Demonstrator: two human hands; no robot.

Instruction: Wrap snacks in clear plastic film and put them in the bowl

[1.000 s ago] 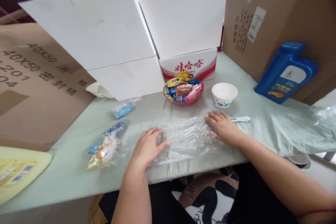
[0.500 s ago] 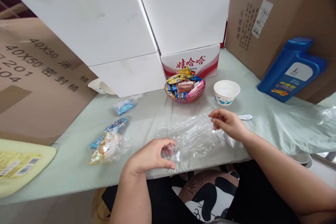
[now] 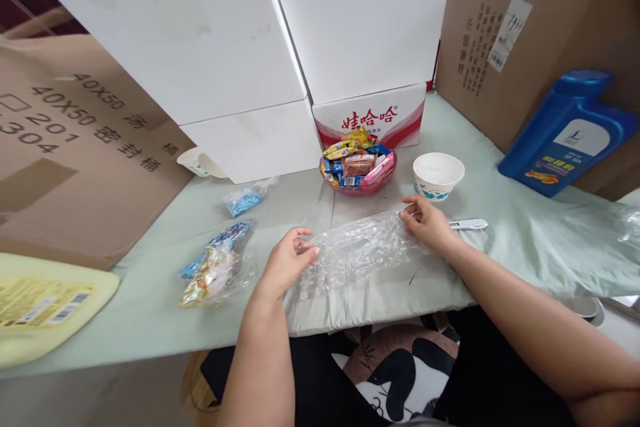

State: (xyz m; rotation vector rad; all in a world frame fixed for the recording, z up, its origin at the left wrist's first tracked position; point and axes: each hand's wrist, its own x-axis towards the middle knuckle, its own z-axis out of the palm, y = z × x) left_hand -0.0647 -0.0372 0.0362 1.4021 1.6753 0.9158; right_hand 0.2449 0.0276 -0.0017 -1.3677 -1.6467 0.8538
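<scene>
A crinkled clear plastic bag (image 3: 363, 247) is stretched sideways over the cloth in front of me. My left hand (image 3: 287, 263) grips its left upper corner between thumb and fingers. At the opposite corner, my right hand (image 3: 427, 223) pinches the plastic, just below a white paper bowl (image 3: 438, 177) with blue leaf prints. Under the right wrist lies a white-handled tool (image 3: 470, 224), partly hidden. Left of my left hand rest a gold-and-clear packet (image 3: 213, 277), a blue patterned packet (image 3: 227, 237) and a small clear bag with blue contents (image 3: 246, 200).
A pink bowl (image 3: 330, 185) of wrapped snacks stands before white boxes (image 3: 250, 140). Brown cartons flank the table, with a blue bottle (image 3: 565, 137) at right and a yellow container (image 3: 50, 307) at left. A paper cup (image 3: 197, 161) lies tipped. A person's head shows behind the boxes.
My left hand has moved up and from wide apart fingers to a pinch on the bag's corner. The bag has shifted away from the table edge and is straighter. The view has shifted slightly.
</scene>
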